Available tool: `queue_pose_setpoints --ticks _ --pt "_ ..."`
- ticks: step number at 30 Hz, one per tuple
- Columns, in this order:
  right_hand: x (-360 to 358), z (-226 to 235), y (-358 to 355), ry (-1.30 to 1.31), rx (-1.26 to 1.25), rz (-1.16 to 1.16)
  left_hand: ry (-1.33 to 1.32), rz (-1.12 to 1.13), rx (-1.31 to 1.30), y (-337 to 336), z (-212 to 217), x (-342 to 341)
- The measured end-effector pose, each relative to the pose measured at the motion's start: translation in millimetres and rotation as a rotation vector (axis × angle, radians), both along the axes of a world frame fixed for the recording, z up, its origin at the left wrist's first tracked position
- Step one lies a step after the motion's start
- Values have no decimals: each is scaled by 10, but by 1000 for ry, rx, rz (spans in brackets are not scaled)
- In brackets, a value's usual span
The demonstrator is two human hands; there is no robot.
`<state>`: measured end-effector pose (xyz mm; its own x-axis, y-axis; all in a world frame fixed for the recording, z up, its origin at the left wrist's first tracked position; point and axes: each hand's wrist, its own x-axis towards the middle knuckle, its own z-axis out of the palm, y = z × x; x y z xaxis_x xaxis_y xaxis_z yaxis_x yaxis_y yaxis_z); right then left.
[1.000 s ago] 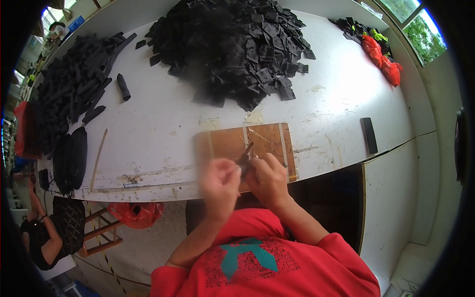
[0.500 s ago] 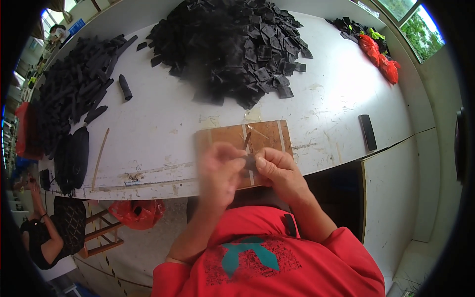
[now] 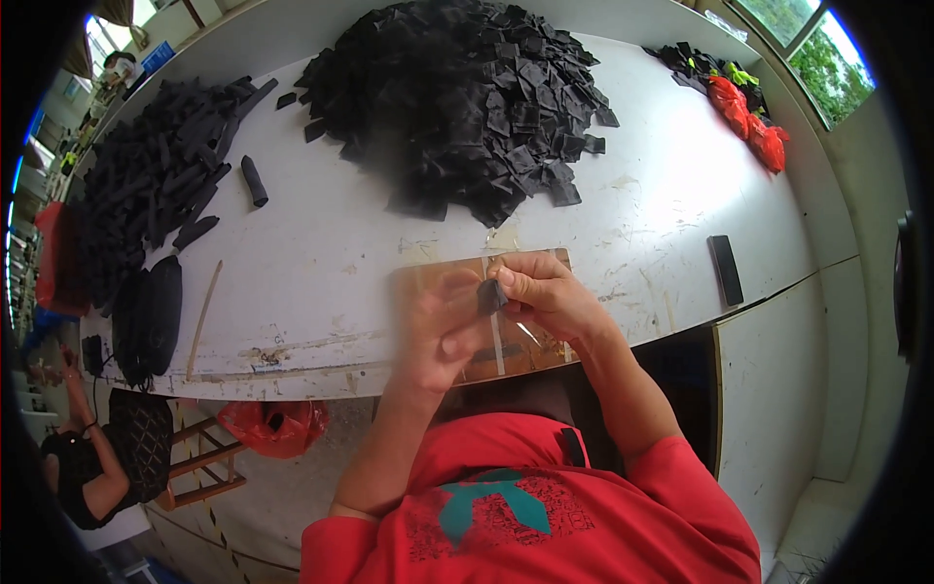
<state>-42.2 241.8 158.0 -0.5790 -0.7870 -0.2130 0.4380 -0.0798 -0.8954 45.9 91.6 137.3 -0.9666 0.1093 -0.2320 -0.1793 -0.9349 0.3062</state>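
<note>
nearest the camera is the person's red shirt (image 3: 545, 516) with a teal print, and both bare forearms rise from it toward the table edge. the left hand (image 3: 438, 326) is blurred, so i cannot tell exactly how its fingers sit; they look loosely curled, thumb side turned toward the right hand, close to the small black piece (image 3: 489, 295) but not clearly gripping it. the right hand (image 3: 545, 297) is sharper: its thumb and forefinger are pressed together on the black piece, pinching it at its right edge, while a thin pale stick or tool (image 3: 526, 333) pokes out below the palm. the piece lies between the two hands, just left of the right fingertips and just right of the left fingers; its long axis seems to run roughly up and down, though it is small and partly hidden. the right hand is the nearer and has it.

both hands hover over a brown wooden board (image 3: 506, 341) that lies at the near edge of the white table (image 3: 331, 243). further left on the table a thin wooden stick (image 3: 204, 316) lies beside a dark bundle (image 3: 161, 311). beyond, a big heap of black fabric pieces (image 3: 467, 107) fills the middle, and a pile of rolled black pieces (image 3: 156, 195) sits far left. a black flat bar (image 3: 725, 270) rests to the right, and red and black items (image 3: 744, 107) lie at the far right corner.
</note>
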Motion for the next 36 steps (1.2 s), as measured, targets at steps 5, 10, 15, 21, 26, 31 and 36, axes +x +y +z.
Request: queue_pose_setpoints --ticks 5,10,15,21,26,31,36 --pt "42 125 14 500 247 -287 231 395 -1083 71 209 -43" --pt "287 164 25 985 202 -474 589 361 -1512 -8 381 -137" --pt "358 211 -44 1224 304 -554 328 347 -908 18 316 -57" --pt "353 360 -82 1283 294 -532 341 394 -764 -11 190 -49" --pt "323 246 -74 1285 262 -563 400 369 -590 -2 53 -79" --pt "349 74 -82 1190 302 -564 354 356 -778 27 127 -67" --pt "282 165 -19 1186 301 -459 442 351 -1254 -34 344 -85"
